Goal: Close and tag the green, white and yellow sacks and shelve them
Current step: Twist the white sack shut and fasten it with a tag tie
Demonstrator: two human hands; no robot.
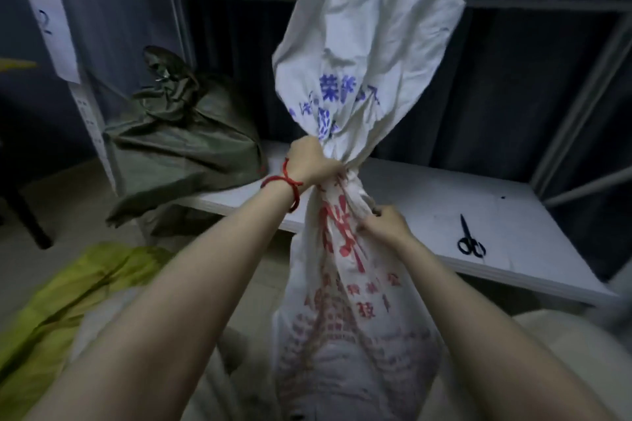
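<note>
The left hand (313,164) is clenched round the gathered neck of the white sack (355,335); cloth just below is pinched by the right hand (384,225). The sack is stood on the floor (254,287) before the shelf (427,202). The neck is best held tight while a tie is fitted.

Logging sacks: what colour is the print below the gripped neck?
Red, on the white sack; blue print sits above the grip. Head view.

The crumpled white fabric sack (359,55) carries blue printed characters above and red ones below. The olive-green cloth sack (184,150) and the yellow-green fabric sack (68,301) are plain. The small metal scissors (471,243) are black, the flat shelf board (427,195) white, the thin string bracelet (282,180) red.
</note>
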